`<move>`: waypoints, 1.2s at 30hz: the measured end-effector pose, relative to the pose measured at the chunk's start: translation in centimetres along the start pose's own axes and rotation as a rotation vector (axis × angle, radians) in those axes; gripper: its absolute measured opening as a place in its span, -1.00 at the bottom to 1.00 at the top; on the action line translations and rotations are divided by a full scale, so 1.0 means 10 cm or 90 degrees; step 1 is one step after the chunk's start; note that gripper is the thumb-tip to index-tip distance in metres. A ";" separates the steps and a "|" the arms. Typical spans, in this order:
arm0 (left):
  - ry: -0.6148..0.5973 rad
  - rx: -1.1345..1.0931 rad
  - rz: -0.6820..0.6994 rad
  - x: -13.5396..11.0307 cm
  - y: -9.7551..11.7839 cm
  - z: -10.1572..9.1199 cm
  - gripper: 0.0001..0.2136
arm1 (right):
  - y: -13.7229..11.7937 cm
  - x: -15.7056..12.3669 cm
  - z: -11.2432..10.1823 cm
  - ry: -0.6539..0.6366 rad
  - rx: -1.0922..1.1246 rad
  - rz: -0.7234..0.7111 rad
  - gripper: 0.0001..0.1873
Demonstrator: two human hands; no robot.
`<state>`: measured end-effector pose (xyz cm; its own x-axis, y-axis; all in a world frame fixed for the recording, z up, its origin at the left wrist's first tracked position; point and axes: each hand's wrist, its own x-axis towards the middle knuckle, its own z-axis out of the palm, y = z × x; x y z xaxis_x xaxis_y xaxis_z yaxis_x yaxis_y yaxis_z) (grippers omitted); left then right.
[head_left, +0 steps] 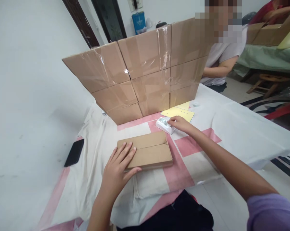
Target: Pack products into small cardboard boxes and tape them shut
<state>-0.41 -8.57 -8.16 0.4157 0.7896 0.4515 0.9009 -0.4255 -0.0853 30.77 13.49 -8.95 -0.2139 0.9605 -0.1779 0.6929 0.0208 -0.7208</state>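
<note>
Taking the box as the clock's centre, a dark phone (74, 153) lies at nine o'clock on the cloth-covered counter (231, 125); the left hand (119, 166) rests spread at eight, fingers flat on the lid, gripping nothing. The small cardboard box (151, 154) lies before the person with its flaps folded down, so that part looks done; no tape can be made out along its seam, so sealing appears undone. Its contents are hidden. A taped cardboard partition (147, 70) stands at twelve. At one, a white tape dispenser (164, 125) holds a roll, and the right hand (180, 123) bends its fingers at the near end; whether they pinch tape, I cannot tell. Yellow paper (178, 113) lies beyond it. Far off at two, a carton (267, 33) stands open, contents unseen.
</note>
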 end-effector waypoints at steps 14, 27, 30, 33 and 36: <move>-0.007 -0.013 -0.011 0.00 0.01 -0.02 -0.31 | -0.09 0.31 -0.05 -0.130 0.084 0.164 -0.72; -0.034 -0.049 -0.012 0.00 -0.01 -0.06 -0.34 | 0.23 0.05 -0.01 -0.110 0.385 0.181 -0.76; -0.033 -0.056 0.000 0.01 -0.02 -0.07 -0.33 | 0.33 0.00 -0.02 -0.141 0.318 0.169 -0.66; -0.044 -0.061 0.001 0.02 -0.02 -0.07 -0.31 | 0.39 -0.04 -0.06 -0.215 0.290 0.164 -0.59; -0.048 -0.066 -0.004 0.02 -0.03 -0.07 -0.29 | 0.44 -0.04 -0.11 -0.283 0.285 0.135 -0.55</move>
<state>-0.65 -8.61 -7.42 0.4223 0.8217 0.3827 0.8873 -0.4611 0.0108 34.61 13.54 -11.30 -0.4348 0.7231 -0.5367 0.4182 -0.3657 -0.8315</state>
